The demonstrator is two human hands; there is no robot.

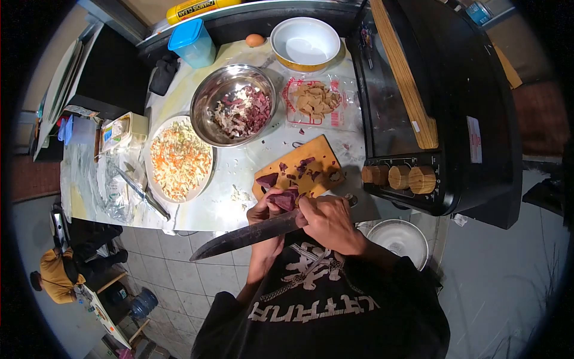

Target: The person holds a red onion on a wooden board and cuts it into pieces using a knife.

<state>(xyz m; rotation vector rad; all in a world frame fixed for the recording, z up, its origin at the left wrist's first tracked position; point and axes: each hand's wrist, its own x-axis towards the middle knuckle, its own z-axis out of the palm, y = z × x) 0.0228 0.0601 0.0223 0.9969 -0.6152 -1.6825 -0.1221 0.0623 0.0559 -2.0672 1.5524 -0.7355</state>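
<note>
My left hand (pixel 263 208) is closed around a purple sweet potato (pixel 283 200), held just over the near edge of a wooden cutting board (pixel 323 157). In my right hand (pixel 330 222) is a large dark-bladed knife (pixel 242 237). Its blade points left and passes below the sweet potato, in front of my left wrist. My right thumb is close to the sweet potato; whether it touches cannot be made out. Another purple chunk (pixel 267 180) and several dark peel scraps (pixel 306 162) lie on the board.
Behind the board are a steel bowl (pixel 199 122) of purple and white pieces, a plate (pixel 153 179) of shredded vegetables, a bag of brown slices (pixel 315 99) and a white bowl (pixel 305 42). A second knife (pixel 143 194) lies left. An oven (pixel 439 173) stands right. One person (pixel 60 272) sits far left.
</note>
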